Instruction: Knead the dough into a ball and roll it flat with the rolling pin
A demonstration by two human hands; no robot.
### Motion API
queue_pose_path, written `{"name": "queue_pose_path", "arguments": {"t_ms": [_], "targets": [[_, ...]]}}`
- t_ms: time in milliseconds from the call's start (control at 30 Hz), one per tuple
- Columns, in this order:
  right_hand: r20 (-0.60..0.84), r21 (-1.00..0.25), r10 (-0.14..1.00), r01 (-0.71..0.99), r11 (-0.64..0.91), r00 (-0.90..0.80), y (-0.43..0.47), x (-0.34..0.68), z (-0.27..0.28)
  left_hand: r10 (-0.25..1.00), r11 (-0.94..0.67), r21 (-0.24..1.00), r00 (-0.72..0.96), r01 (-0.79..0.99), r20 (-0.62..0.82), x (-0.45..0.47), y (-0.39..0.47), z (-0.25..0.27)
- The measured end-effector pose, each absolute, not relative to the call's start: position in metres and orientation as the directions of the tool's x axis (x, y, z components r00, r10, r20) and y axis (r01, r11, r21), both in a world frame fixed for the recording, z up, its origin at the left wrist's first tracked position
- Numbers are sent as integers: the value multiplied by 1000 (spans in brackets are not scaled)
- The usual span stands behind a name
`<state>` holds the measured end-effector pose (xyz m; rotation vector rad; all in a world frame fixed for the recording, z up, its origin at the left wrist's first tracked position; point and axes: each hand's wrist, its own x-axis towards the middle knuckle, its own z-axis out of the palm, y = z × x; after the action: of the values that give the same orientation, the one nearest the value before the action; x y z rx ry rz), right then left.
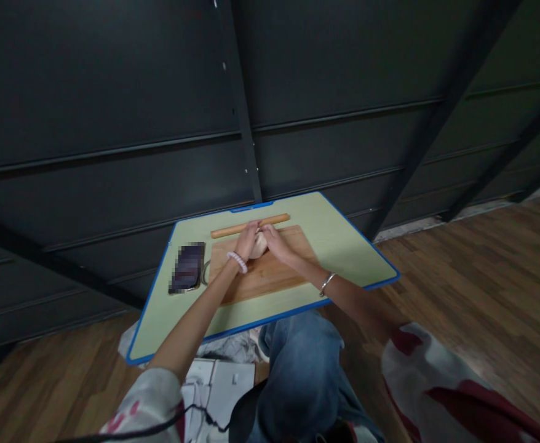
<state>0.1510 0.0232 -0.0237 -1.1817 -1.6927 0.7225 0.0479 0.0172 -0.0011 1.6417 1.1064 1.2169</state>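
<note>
A pale lump of dough point(259, 246) sits on the wooden cutting board point(270, 274), toward its far edge. Around the dough's left side curls my left hand point(246, 240), a coiled band on its wrist. My right hand point(275, 242) presses against the dough from the right, its fingers bent over the top; a silver bracelet circles that wrist. The fingertips of both hands partly hide the dough. Just beyond the hands lies a wooden rolling pin point(226, 232), set slantwise along the board's far edge.
A phone point(189, 267) lies left of the board on the pale green folding table point(357, 258), which has a blue rim. My knee point(297, 369) is under the near edge. Dark panels point(159, 178) rise behind. A white box point(228, 387) and a cable point(196, 407) are below.
</note>
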Motion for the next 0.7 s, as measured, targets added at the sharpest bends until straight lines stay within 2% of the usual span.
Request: {"name": "queue_pose_path", "arguments": {"t_ms": [100, 200, 267, 433, 567, 700], "targets": [[398, -755, 916, 549, 358, -51, 23, 181, -28, 903, -403, 875, 270, 269, 334, 64, 16, 0], [432, -740, 902, 572, 354, 2, 22, 204, -36, 823, -561, 643, 437, 522, 364, 76, 8, -3], [459, -801, 886, 463, 379, 69, 23, 209, -41, 813, -582, 463, 476, 668, 335, 80, 3, -5], [347, -936, 861, 85, 341, 371, 30, 209, -48, 846, -524, 326, 437, 787, 306, 80, 0, -7], [316, -943, 884, 11, 333, 343, 27, 210, -46, 842, -523, 270, 441, 809, 310, 85, 3, -8], [314, -939, 893, -34, 342, 322, 21, 211, -44, 851, -513, 217, 460, 830, 254, 91, 8, -5]]}}
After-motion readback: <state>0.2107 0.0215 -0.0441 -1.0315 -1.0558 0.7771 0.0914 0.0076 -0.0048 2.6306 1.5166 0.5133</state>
